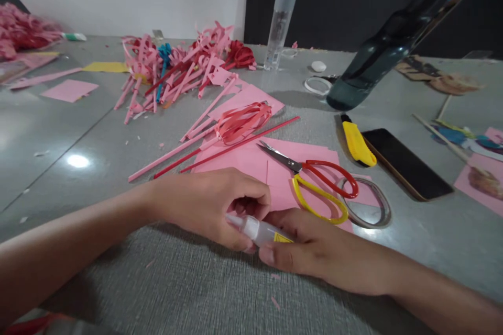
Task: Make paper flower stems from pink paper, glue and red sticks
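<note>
My right hand is closed around a small clear glue bottle with a white collar, a pointed nozzle and a yellow label. The nozzle points left, against my left hand. That hand's fingers are curled beside the bottle neck, and whatever they hold is hidden. Just beyond both hands lie pink paper sheets. Scissors with one red and one yellow handle rest on them, blades apart. A looped red paper-strip flower on a rolled stem and a thin red paper stick lie behind my left hand.
To the right are a tape roll, a yellow cutter, a phone and a tilted dark bottle. A clear tube stands at the back. Pink paper flowers pile up at back left.
</note>
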Demonstrator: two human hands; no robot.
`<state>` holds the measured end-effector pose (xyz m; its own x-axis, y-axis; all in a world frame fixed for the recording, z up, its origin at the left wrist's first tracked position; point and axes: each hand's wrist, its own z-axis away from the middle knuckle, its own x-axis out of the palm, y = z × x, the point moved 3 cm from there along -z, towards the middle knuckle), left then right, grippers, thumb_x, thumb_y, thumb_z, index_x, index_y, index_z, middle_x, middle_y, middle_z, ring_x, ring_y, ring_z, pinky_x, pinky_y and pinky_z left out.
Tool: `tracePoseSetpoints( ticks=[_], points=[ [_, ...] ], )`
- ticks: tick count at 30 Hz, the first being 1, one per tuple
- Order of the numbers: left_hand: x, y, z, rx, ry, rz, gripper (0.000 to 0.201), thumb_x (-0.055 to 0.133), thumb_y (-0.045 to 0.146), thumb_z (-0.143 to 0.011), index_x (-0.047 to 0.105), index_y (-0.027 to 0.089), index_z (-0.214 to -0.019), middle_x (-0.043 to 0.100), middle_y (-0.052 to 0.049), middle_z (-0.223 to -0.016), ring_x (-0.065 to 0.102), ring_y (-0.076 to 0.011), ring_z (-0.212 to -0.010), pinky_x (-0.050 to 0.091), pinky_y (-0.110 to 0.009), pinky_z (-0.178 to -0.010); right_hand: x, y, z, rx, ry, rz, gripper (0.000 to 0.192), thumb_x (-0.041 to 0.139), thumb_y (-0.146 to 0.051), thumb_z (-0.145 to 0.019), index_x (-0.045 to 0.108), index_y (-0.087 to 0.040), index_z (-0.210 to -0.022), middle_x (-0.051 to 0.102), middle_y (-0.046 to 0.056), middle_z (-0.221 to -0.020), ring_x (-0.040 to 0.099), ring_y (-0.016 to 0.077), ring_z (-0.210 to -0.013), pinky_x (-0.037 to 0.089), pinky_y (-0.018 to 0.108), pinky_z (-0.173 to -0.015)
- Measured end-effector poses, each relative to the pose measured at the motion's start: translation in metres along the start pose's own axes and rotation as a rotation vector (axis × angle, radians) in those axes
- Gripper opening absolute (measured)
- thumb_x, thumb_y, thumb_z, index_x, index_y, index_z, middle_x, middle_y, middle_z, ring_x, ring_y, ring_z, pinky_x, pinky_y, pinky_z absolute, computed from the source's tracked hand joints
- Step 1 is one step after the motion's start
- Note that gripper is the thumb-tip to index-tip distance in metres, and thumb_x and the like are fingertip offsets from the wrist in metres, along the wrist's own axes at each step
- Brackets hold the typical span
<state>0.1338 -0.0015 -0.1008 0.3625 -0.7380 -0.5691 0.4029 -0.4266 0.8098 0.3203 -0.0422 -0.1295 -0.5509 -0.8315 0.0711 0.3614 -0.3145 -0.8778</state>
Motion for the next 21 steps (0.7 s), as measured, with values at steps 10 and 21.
tracePoseSetpoints(
  ticks=[10,21],
  points=[
    [0.003,0.021,0.009,0.038,0.107,-0.611,0.011,0.063,0.011,-0.087,0.058,0.02,-0.09,0.065,-0.001,-0.094,0.057,-0.0169,-0.08,0.036,-0.031,-0.065,0.003,-0.001,-0.001,0.027,0.3,0.569,0.029,0.058,-0.047,-0.097,0.058,-0.021,-0.085,0.059,0.0,-0.067,0.046,0.0122,-0.057,0.025,0.026,-0.049],
    [-0.007,0.004,0.004,0.045,0.325,-0.21,0.019,0.07,0.015,-0.086,0.058,0.021,-0.1,0.065,0.002,-0.099,0.059,-0.0132,-0.086,0.043,-0.027,-0.075,-0.015,-0.006,0.001,-0.061,0.423,0.765,0.027,0.054,-0.046,-0.099,0.053,-0.023,-0.085,0.061,-0.001,-0.066,0.05,0.0134,-0.056,0.027,0.027,-0.052]
  ],
)
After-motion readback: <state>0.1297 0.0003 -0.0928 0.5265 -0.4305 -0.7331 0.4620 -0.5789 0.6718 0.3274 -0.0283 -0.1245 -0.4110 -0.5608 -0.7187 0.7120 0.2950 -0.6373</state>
